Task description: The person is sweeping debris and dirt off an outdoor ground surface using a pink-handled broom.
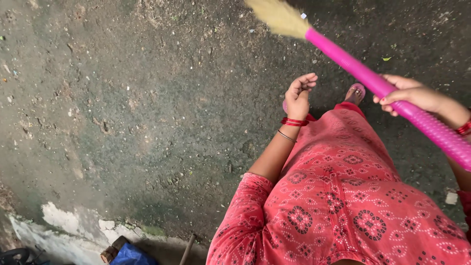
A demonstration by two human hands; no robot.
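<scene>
1. Broom with a bright pink ribbed plastic handle [387,93] and a pale straw-coloured bristle head [279,17]: it runs diagonally from the right edge of the view up to the top centre. The bristles look blurred; I cannot tell whether they touch the ground.
2. Right hand [409,95]: wrapped around the pink handle about midway along its visible length, fingers curled over the top, red nails showing. A red bangle [463,128] sits at that wrist.
3. Left hand [299,93]: holds nothing; fingers loosely curled inward, arm hanging in front of the body. Red bangles [294,121] and a thin metal one lie just below the wrist.
4. Clothing: red-pink printed fabric garment [343,196] with white and dark round motifs fills the lower right. One foot in a pink sandal [355,92] shows beyond its hem.
5. Progress, judged from the ground only: rough grey-brown paved ground [147,108] carries scattered small stones, grit and a few green leaf bits on the left and centre and near the bristles. No gathered pile is visible, so most of the sweeping appears left.
6. Surroundings: cracked whitish concrete edge [64,221] at lower left; beside it a blue object [130,256], identity unclear.
</scene>
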